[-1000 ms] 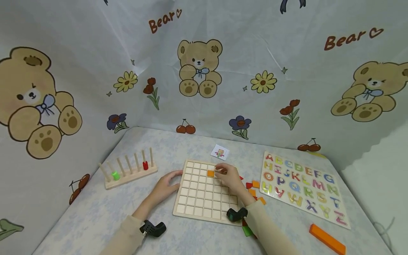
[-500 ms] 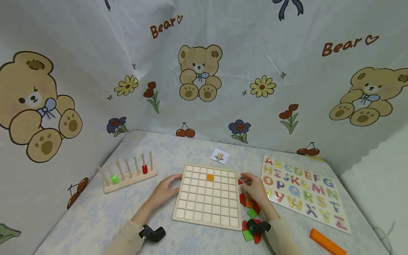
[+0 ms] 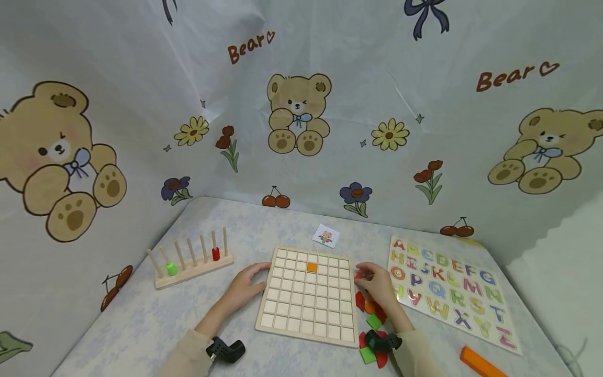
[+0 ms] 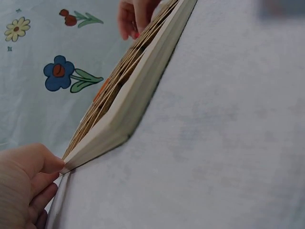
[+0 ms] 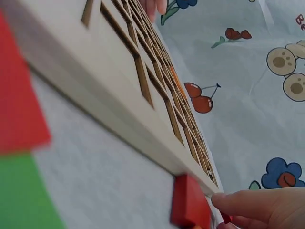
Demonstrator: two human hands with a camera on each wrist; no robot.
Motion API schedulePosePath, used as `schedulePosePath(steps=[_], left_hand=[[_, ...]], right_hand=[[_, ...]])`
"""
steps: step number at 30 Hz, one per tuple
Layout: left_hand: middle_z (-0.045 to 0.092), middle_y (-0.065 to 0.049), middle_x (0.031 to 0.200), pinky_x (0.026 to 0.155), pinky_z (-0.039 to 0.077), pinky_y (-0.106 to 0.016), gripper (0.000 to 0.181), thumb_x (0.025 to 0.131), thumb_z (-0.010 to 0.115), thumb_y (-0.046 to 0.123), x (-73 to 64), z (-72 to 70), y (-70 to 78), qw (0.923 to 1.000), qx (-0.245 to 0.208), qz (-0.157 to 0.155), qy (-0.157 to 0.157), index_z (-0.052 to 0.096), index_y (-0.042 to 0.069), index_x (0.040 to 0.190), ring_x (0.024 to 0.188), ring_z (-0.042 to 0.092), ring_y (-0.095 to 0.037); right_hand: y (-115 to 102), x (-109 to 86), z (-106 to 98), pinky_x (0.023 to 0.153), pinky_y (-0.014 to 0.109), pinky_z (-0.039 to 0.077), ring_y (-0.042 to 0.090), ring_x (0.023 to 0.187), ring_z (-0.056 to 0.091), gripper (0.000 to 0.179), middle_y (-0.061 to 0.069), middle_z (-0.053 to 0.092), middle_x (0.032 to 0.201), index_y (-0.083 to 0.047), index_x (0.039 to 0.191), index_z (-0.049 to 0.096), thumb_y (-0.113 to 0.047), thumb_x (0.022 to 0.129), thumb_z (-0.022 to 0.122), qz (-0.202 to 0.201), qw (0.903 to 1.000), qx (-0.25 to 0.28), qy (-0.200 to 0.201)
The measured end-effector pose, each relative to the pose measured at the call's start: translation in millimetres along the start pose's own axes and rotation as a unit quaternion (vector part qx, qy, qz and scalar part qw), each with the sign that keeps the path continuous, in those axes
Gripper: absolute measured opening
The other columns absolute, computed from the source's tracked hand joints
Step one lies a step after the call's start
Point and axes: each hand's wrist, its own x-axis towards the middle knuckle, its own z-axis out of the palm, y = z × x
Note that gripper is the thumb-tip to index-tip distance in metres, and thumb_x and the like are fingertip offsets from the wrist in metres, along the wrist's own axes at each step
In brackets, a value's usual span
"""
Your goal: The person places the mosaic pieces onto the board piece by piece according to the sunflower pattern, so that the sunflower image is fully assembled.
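Note:
A wooden grid board (image 3: 308, 301) lies on the table, with one orange square block (image 3: 312, 267) in a cell of its second row. My left hand (image 3: 246, 287) touches the board's left edge with thumb and forefinger; in the left wrist view, that hand (image 4: 28, 179) is at the board's corner. Just off the right edge, my right hand (image 3: 379, 285) pinches a small red block (image 3: 358, 275) between thumb and fingers. Most of this block (image 5: 226, 218) is hidden by the thumb in the right wrist view. Beside it, another red block (image 5: 189, 200) rests against the board.
Green, red and orange blocks lie along the board's right side, including a green block (image 3: 374, 321). A picture card (image 3: 326, 236) lies behind the board. An alphabet board (image 3: 447, 288) and an orange bar (image 3: 480, 361) are at right, a peg stand (image 3: 193, 269) at left.
My right hand has left the orange block on the board, moved right to the loose blocks, and taken a red one between its fingers. My left hand stays at the board's edge.

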Motion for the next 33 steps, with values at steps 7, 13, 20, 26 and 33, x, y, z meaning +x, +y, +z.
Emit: schedulePosePath(steps=[7, 13, 20, 26, 33], left_hand=[[0.052, -0.01, 0.148, 0.119, 0.031, -0.054, 0.049, 0.094, 0.064, 0.008, 1.1, -0.5, 0.5, 0.9999, 0.013, 0.008, 0.002, 0.054, 0.01, 0.142, 0.144, 0.04, -0.032], [0.051, -0.011, 0.149, 0.119, 0.03, -0.055, 0.049, 0.095, 0.064, 0.01, 2.2, -3.2, 0.7, 0.9998, 0.02, 0.005, 0.007, 0.055, 0.01, 0.142, 0.145, 0.038, -0.034], [0.052, -0.012, 0.148, 0.118, 0.03, -0.056, 0.049, 0.094, 0.064, 0.009, 0.3, 1.1, -0.4, 0.9999, 0.013, 0.01, 0.0, 0.054, 0.01, 0.142, 0.144, 0.039, -0.035], [0.052, -0.008, 0.148, 0.119, 0.03, -0.054, 0.049, 0.094, 0.065, 0.01, -1.5, 2.7, -0.1, 0.9999, 0.009, -0.004, 0.0, 0.056, 0.012, 0.142, 0.145, 0.039, -0.032], [0.052, -0.01, 0.148, 0.119, 0.03, -0.055, 0.049, 0.094, 0.064, 0.009, 0.8, -0.1, 0.1, 0.9998, 0.019, 0.002, 0.003, 0.055, 0.012, 0.142, 0.145, 0.039, -0.032]], right_hand=[[-22.3, 12.0, -1.7, 0.07, 0.018, 0.053, 0.02, 0.082, 0.064, 0.03, 0.018, 0.071, 0.096, 0.004, 0.11, 0.07, 0.001, 0.081, 0.078, 0.048, 0.9988, 0.012, -0.002], [-52.5, 20.8, 35.1, 0.067, 0.021, 0.052, 0.018, 0.077, 0.063, 0.029, 0.019, 0.07, 0.094, 0.006, 0.107, 0.07, 0.004, 0.079, 0.077, 0.017, 0.9974, 0.045, -0.053], [-53.1, 25.1, 57.6, 0.064, 0.021, 0.05, 0.015, 0.072, 0.059, 0.026, 0.015, 0.069, 0.09, 0.004, 0.104, 0.071, 0.008, 0.079, 0.076, 0.015, 0.9973, 0.034, -0.064], [-50.0, 24.8, 61.1, 0.063, 0.022, 0.049, 0.013, 0.071, 0.056, 0.026, 0.013, 0.07, 0.09, 0.003, 0.105, 0.072, 0.005, 0.079, 0.077, 0.008, 0.9976, 0.02, -0.066], [-51.2, 27.3, 61.1, 0.063, 0.022, 0.048, 0.012, 0.071, 0.054, 0.025, 0.01, 0.069, 0.089, 0.0, 0.106, 0.072, 0.004, 0.081, 0.076, -0.004, 0.9969, 0.021, -0.075]])
